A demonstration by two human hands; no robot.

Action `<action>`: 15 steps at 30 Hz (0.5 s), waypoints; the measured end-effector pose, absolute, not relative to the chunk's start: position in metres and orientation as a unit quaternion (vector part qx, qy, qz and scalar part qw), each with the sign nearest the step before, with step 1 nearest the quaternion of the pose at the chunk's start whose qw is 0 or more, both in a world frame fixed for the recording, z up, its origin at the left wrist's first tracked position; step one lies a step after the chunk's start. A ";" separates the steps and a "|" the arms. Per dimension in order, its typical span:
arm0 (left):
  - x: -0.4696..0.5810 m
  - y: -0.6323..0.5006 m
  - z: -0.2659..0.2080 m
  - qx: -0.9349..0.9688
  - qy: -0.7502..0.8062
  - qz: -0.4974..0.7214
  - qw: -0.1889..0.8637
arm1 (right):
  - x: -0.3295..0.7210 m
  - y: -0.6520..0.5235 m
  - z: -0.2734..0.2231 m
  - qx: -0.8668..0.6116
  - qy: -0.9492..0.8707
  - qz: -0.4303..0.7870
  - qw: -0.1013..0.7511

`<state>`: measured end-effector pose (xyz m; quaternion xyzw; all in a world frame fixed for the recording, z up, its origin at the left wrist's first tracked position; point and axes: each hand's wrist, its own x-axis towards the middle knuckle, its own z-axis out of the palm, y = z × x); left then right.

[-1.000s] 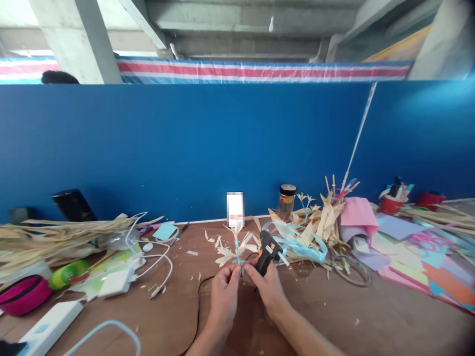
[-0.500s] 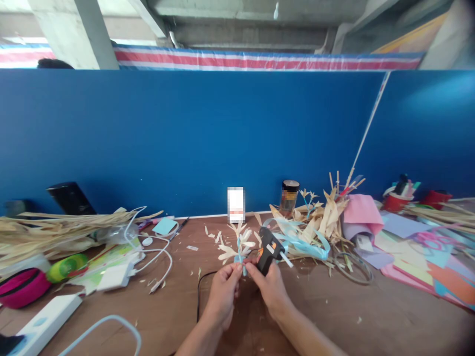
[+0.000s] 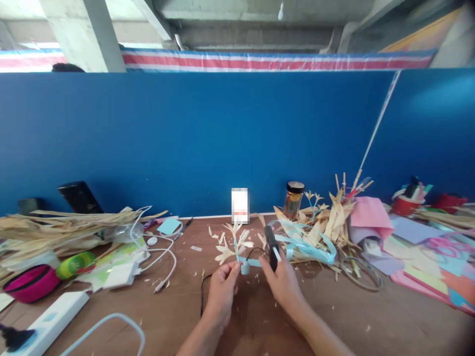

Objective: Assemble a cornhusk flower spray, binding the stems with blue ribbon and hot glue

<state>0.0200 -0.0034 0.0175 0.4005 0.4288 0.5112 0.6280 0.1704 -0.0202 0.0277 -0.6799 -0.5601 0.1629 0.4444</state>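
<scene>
The blue panel spans my view, and below it the brown worktop runs from side to side. To my left lies a long heap of dry straw; to my right, coloured paper spreads flat, with a pile of husks between it and the middle. A white power strip sits at the near left, a pink pouch just beyond it. My right hand is curled around the black glue gun, while my left hand has thumb and forefinger pinched together on the stem of the sprig. That sprig stands upright above my left fingertips, pale petals spreading out, in the middle of the worktop's width. A jar stands by the husks. From the stem a strip of light blue ribbon reaches toward my right thumb; I cannot tell whether my right fingertips grip it. Small scraps lie scattered beyond my hands.
</scene>
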 end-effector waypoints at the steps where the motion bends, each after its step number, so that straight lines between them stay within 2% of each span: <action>1: 0.019 -0.003 0.017 0.400 0.427 0.515 0.626 | 0.179 -0.018 0.030 -0.698 -0.569 0.136 0.412; 4: 0.018 -0.002 0.015 0.398 0.430 0.523 0.619 | 0.201 -0.014 0.034 -0.735 -0.596 0.058 0.317; 7: 0.016 0.000 0.011 0.402 0.438 0.534 0.601 | 0.212 -0.013 0.033 -0.726 -0.631 -0.029 0.271; 12: 0.011 0.003 0.010 0.401 0.442 0.549 0.585 | 0.213 -0.012 0.031 -0.684 -0.678 -0.061 0.264; 15: 0.008 0.003 0.015 0.375 0.398 0.551 0.630 | 0.215 -0.011 0.030 -0.663 -0.692 -0.059 0.281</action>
